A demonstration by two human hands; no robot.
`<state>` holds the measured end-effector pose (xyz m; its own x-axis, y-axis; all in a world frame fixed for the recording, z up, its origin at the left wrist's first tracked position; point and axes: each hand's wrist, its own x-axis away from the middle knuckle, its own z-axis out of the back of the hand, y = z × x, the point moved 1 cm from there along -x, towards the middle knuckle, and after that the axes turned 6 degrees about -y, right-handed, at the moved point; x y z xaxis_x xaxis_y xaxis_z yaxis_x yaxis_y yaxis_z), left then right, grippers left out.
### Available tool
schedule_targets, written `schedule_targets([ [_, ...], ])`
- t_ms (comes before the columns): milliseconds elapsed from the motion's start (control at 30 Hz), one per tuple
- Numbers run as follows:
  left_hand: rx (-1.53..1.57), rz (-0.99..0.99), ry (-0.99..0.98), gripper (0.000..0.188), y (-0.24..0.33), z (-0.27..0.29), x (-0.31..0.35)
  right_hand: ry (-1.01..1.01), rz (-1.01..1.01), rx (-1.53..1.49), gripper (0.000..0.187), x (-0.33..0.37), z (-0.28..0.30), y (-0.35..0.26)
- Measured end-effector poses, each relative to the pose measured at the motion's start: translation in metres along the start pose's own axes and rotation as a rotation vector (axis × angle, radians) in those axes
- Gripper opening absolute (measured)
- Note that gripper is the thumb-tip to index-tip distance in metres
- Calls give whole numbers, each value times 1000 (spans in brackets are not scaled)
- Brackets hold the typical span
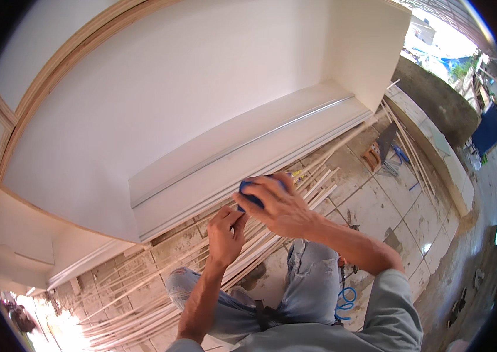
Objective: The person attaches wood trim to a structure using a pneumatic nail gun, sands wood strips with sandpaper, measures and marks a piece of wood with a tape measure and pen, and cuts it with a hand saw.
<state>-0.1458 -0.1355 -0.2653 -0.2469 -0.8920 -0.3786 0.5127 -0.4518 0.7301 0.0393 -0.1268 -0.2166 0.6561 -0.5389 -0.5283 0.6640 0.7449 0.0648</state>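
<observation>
My right hand (280, 206) is wrapped over a rounded blue object (250, 200), mostly hidden by the fingers, so its kind is unclear. Close beside it, my left hand (225, 232) has its fingertips pinched together; whatever lies in them is too small or hidden to make out. Both hands are at the front lower edge of a large white cabinet (201, 88), near its grooved white trim (192, 212). A thin metal track (283, 126) runs along the cabinet's bottom board.
Long thin pale strips (137, 311) lie across the dirty tiled floor (371, 205), beneath my arms and around my legs. A handsaw (380, 146) with a wooden handle rests at the right beside more strips. Blue coiled hose (347, 302) lies by my right leg. A low tiled ledge (436, 146) borders the right.
</observation>
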Motion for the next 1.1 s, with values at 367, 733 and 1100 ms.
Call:
schedule_targets([
  [367, -204, -7, -12, 19, -13, 58, 19, -113, -200, -82, 37, 43, -50, 47],
  [733, -174, 2, -28, 20, -13, 66, 13, 10, -70, -177, 60, 26, -73, 15],
  [1100, -200, 96, -37, 13, -21, 90, 18, 138, -4, -119, 35, -1, -80, 12],
])
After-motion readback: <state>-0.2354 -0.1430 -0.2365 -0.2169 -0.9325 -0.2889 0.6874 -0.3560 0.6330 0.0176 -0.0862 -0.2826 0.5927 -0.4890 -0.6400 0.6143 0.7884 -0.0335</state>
